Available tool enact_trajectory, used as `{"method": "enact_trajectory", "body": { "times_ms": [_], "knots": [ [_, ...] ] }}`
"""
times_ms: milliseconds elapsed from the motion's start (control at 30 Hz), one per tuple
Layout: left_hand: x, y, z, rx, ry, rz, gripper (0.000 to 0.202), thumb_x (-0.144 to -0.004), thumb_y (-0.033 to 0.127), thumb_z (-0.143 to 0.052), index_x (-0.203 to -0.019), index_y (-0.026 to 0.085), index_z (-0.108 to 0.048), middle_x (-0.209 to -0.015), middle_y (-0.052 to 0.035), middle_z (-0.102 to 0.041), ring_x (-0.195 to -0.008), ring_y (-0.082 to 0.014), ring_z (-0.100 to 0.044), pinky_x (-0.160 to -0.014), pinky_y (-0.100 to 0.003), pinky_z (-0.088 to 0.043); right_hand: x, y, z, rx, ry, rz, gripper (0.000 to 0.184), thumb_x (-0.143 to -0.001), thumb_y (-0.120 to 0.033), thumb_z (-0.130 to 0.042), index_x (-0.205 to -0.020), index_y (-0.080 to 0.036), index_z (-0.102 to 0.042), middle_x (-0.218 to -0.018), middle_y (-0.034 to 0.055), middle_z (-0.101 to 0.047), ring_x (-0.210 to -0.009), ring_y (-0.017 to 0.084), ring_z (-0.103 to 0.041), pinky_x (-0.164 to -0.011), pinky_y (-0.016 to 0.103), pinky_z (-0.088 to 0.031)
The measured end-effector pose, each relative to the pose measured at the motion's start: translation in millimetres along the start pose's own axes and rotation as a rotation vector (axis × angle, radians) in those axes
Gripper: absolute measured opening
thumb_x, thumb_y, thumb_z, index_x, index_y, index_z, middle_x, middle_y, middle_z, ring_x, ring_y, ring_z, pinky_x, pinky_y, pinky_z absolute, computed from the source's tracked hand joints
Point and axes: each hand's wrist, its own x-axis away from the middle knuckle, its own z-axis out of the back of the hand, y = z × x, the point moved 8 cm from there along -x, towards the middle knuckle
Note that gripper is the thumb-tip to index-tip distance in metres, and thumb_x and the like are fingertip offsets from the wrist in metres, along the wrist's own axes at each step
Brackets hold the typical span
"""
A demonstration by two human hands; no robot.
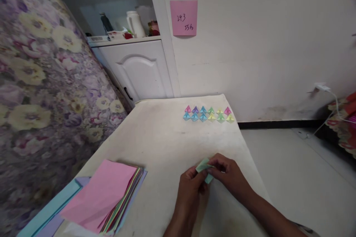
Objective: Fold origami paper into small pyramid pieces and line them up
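My left hand (191, 189) and my right hand (229, 176) meet over the near part of the white table (161, 144). Both pinch a small folded piece of pale green paper (204, 166) between their fingertips, just above the tabletop. A stack of coloured paper sheets (108, 196) with a pink sheet on top lies at the near left. At the table's far end, two rows of several small folded paper shapes (208, 114) in pink, purple, blue, green and yellow sit side by side.
A flower-patterned fabric surface (41, 92) rises along the left. A white cabinet (139, 70) with bottles on top stands behind the table. A pink note (184, 17) hangs on the wall. To the right lie bare floor (292, 166) and a white cable (333, 107).
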Motion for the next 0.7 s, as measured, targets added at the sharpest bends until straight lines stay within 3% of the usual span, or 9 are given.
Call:
{"method": "enact_trajectory", "body": {
  "times_ms": [367,533,700],
  "knots": [
    [0.1,0.8,-0.8,0.026,-0.056,0.032,0.025,-0.067,0.036,-0.068,-0.070,0.011,-0.065,-0.045,0.0001,-0.057,-0.040,-0.0085,-0.046,-0.044,-0.019,-0.031,-2.4,8.3,-1.2,-0.140,-0.047,-0.049,0.010,-0.071,-0.027,-0.063,-0.072,-0.017,-0.063,-0.066,-0.0005,-0.058,-0.061,0.013,-0.050,-0.056,0.024,-0.040],
    [1.9,5.1,-4.1,0.048,-0.162,0.064,0.029,-0.070,0.037,-0.065,-0.081,0.009,-0.067,-0.057,-0.0051,-0.063,-0.052,-0.0122,-0.056,-0.052,-0.021,-0.041,-3.8,14.1,-1.4,-0.268,-0.075,-0.121,0.016,-0.066,-0.032,-0.066,-0.071,-0.017,-0.063,-0.055,-0.0036,-0.052,-0.052,0.010,-0.046,-0.050,0.022,-0.038],
    [3.3,8.3,-7.5,0.083,-0.210,0.073,0.028,-0.073,0.031,-0.062,-0.087,0.008,-0.067,-0.064,-0.0075,-0.065,-0.056,-0.0129,-0.059,-0.054,-0.022,-0.044,-3.3,9.0,-3.0,-0.325,-0.106,-0.132,0.015,-0.066,-0.032,-0.065,-0.071,-0.017,-0.064,-0.057,-0.0028,-0.053,-0.053,0.010,-0.045,-0.050,0.022,-0.036]
  ]
}}
